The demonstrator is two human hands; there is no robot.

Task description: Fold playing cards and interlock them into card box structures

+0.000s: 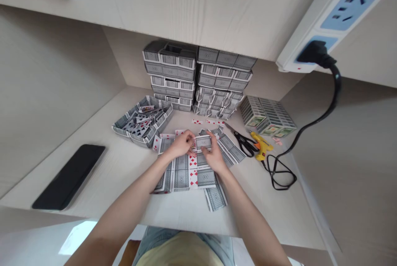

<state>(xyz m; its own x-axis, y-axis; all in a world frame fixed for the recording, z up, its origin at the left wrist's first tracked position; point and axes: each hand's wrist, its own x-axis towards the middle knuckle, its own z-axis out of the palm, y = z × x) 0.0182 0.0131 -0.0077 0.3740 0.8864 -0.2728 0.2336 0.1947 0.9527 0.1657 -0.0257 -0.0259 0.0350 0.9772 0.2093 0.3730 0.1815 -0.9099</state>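
Desk (102,175) first: two stacks of finished card boxes (198,82) against the back wall, an open card tray (143,121) left of centre with loose cards inside, packs (266,117) at right, phone (70,175) at far left. Scissors (245,142) and glue gun (262,146) sit just right of your work, gun's cord running up to the wall strip (335,13). Your piece is the flat card sheet (186,173), centre of the desk, backs mostly up, red pips showing at the seams. Both hands are at its far edge: left hand (181,144) and right hand (214,156) are pinching one card (203,142) between fingertips, holding it against the sheet. Grip looks light, fingertips only, not clenched. Handling call: cards are light, thin, slick-coated, springy; they'll slide on each other and crease if bent hard. Hold by the edges near the joint, thumbs on top. Joined sheet likely floppy at the seams, so support it flat. One loose card (215,197) lies by your right forearm.
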